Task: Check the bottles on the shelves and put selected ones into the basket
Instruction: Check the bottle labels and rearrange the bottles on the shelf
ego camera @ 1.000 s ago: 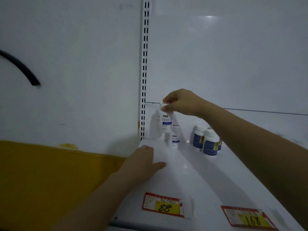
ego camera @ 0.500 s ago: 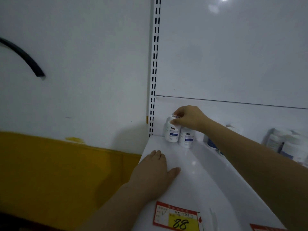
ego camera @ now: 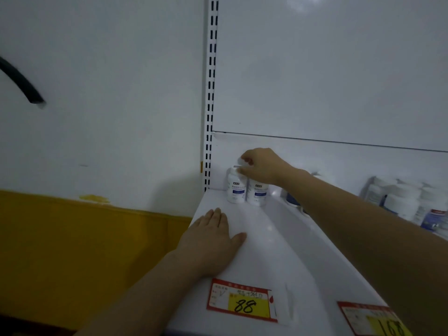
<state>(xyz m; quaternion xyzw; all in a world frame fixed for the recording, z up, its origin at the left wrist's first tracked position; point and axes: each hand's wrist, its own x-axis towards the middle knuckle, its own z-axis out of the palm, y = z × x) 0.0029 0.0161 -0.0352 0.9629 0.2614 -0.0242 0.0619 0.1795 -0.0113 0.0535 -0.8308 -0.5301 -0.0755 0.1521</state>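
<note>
Two white bottles with blue labels stand side by side in the back left corner of the white shelf point(ego camera: 278, 251). My right hand point(ego camera: 261, 167) reaches over them, and its fingertips pinch the cap of the left white bottle point(ego camera: 234, 189), which stands upright on the shelf. The right white bottle point(ego camera: 258, 192) touches it and sits partly under my palm. My left hand point(ego camera: 213, 238) lies flat on the shelf nearer the front, fingers apart, holding nothing. No basket is in view.
More bottles point(ego camera: 402, 202) with dark blue labels stand at the back right, partly behind my right forearm. Price tags marked 88 point(ego camera: 242, 303) and 168 point(ego camera: 378, 321) line the front edge. A slotted upright point(ego camera: 210, 93) bounds the shelf's left side.
My right hand lowered the bottle from above the other one and set it down beside it in the corner. My left hand stayed flat on the shelf.
</note>
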